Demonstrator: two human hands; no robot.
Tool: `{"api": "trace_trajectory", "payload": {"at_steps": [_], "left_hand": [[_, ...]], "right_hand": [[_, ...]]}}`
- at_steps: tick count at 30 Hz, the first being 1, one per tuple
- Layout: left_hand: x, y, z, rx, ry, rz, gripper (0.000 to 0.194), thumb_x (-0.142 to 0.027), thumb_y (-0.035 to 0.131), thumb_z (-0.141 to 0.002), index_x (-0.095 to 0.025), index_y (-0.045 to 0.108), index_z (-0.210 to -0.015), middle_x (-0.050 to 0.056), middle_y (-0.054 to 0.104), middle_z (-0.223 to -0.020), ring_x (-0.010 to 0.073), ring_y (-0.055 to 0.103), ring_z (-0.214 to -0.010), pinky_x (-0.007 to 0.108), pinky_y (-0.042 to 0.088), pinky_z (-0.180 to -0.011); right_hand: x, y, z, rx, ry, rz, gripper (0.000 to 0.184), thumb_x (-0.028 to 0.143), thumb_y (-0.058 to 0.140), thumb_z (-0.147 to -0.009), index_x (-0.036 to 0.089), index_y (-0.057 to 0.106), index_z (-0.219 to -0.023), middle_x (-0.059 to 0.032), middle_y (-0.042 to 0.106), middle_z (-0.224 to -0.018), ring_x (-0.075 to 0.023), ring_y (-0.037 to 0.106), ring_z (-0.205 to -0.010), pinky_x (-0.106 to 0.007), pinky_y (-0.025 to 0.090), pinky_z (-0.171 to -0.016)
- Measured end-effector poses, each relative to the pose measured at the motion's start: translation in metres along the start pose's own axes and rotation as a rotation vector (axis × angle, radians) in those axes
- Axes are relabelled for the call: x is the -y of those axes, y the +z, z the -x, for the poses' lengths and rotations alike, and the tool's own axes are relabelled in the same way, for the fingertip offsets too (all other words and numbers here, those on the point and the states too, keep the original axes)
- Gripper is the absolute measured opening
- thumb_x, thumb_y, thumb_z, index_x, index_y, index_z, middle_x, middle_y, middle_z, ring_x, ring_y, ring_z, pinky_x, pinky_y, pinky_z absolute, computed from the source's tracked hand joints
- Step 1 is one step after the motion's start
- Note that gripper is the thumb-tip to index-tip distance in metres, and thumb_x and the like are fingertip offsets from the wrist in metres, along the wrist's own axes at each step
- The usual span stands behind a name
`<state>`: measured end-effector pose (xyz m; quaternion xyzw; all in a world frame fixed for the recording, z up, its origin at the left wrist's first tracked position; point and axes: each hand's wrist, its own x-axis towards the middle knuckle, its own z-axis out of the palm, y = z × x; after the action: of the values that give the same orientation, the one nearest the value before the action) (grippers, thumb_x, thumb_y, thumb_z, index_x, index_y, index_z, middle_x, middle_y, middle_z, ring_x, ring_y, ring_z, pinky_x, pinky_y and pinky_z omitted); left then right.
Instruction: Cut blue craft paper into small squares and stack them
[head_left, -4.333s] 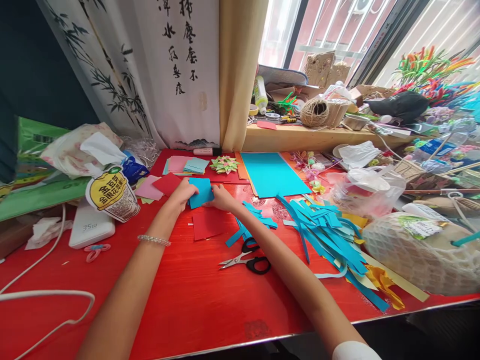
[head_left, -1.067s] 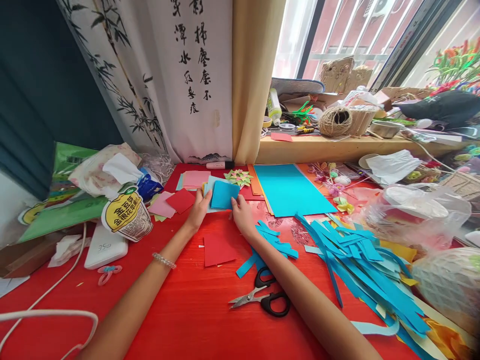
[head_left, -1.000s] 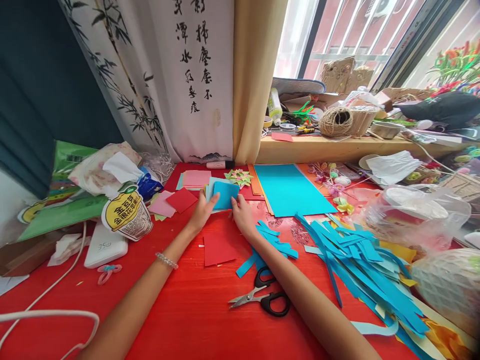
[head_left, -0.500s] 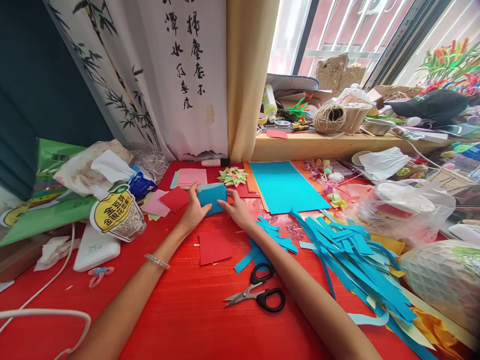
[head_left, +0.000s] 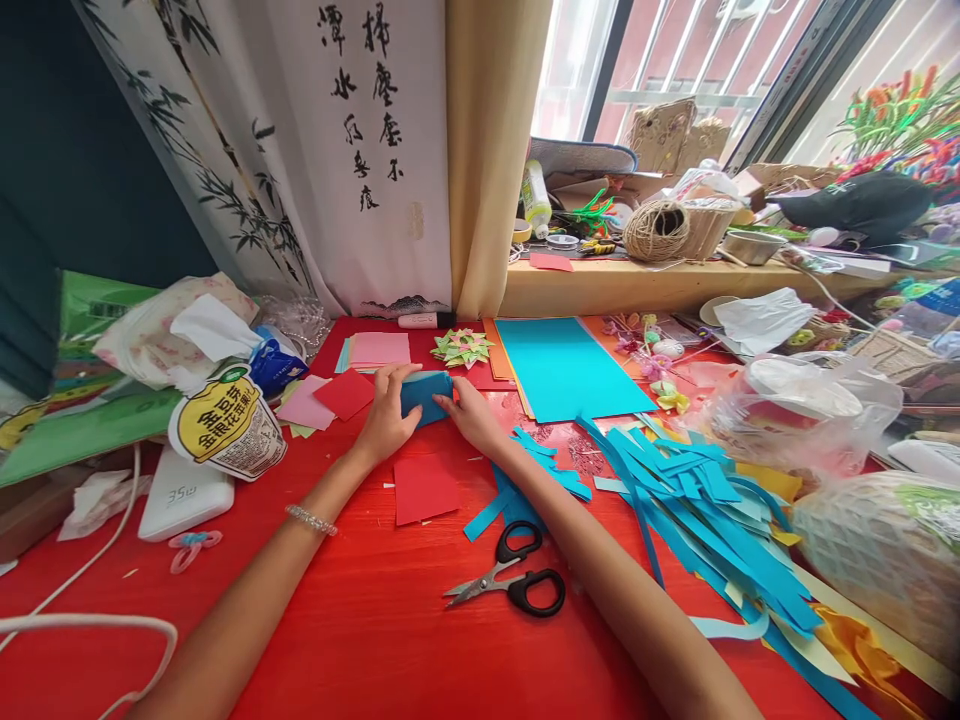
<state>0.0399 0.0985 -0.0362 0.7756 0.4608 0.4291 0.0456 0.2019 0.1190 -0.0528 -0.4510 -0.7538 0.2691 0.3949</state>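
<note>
Between my two hands, a small piece of blue paper (head_left: 429, 396) is held up just above the red table. My left hand (head_left: 388, 412) grips its left side, thumb on the front face and fingers behind the top edge. On its right edge, my right hand (head_left: 471, 410) pinches it with thumb and fingers. The paper looks folded or stacked; I cannot tell which. Below it lies a red paper square (head_left: 426, 488). Black-handled scissors (head_left: 504, 575) rest with blades slightly apart near my right forearm. Blue paper strips (head_left: 544, 470) lie beside that forearm.
A large blue sheet (head_left: 570, 365) tops a paper stack at the back. A folded paper flower (head_left: 460, 348) sits left of it, near pink squares (head_left: 379, 350). More cut strips (head_left: 697, 500) heap at the right. A white power bank (head_left: 186, 497) and cable lie left.
Both hands still hold the blue paper; its front face now looks tilted and darker. My left fingers have shifted along its top edge. The whole view has moved slightly.
</note>
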Motion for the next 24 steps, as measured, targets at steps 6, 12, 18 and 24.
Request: {"api": "trace_trajectory", "payload": {"at_steps": [6, 12, 18, 24], "left_hand": [[0.001, 0.001, 0.003, -0.004, 0.026, -0.048, 0.040, -0.012, 0.053, -0.073, -0.022, 0.042, -0.110, 0.011, 0.028, -0.126, 0.0257, 0.033, -0.122, 0.043, 0.037, -0.098], [0.001, 0.002, 0.005, 0.042, 0.061, -0.065, 0.049, -0.009, 0.050, -0.074, -0.021, 0.035, -0.119, 0.013, 0.028, -0.129, 0.0264, 0.031, -0.125, 0.046, 0.035, -0.099], [-0.001, 0.004, 0.006, 0.130, 0.119, -0.167, 0.060, -0.005, 0.042, -0.076, -0.024, 0.030, -0.132, 0.012, 0.025, -0.133, 0.0292, 0.031, -0.125, 0.046, 0.039, -0.096], [0.002, 0.003, 0.004, 0.148, 0.156, -0.213, 0.060, -0.005, 0.037, -0.079, -0.028, 0.032, -0.134, 0.011, 0.027, -0.131, 0.0283, 0.035, -0.124, 0.043, 0.041, -0.095]], "right_hand": [[0.002, -0.005, 0.004, 0.112, 0.054, 0.139, 0.041, 0.051, 0.043, -0.083, 0.019, 0.041, -0.110, -0.0090, 0.062, -0.098, -0.0233, 0.060, -0.084, -0.029, 0.042, -0.064], [0.004, -0.003, 0.004, 0.158, 0.093, 0.216, 0.050, 0.050, 0.042, -0.084, 0.019, 0.033, -0.123, -0.0145, 0.062, -0.103, -0.0294, 0.061, -0.086, -0.034, 0.043, -0.064], [0.008, -0.002, 0.006, 0.148, 0.098, 0.215, 0.058, 0.049, 0.039, -0.085, 0.017, 0.026, -0.131, -0.0164, 0.060, -0.109, -0.0310, 0.061, -0.087, -0.038, 0.045, -0.068], [0.010, -0.002, 0.005, 0.095, 0.108, 0.191, 0.068, 0.050, 0.037, -0.085, 0.019, 0.011, -0.139, -0.0182, 0.049, -0.125, -0.0322, 0.060, -0.092, -0.040, 0.045, -0.072]]}}
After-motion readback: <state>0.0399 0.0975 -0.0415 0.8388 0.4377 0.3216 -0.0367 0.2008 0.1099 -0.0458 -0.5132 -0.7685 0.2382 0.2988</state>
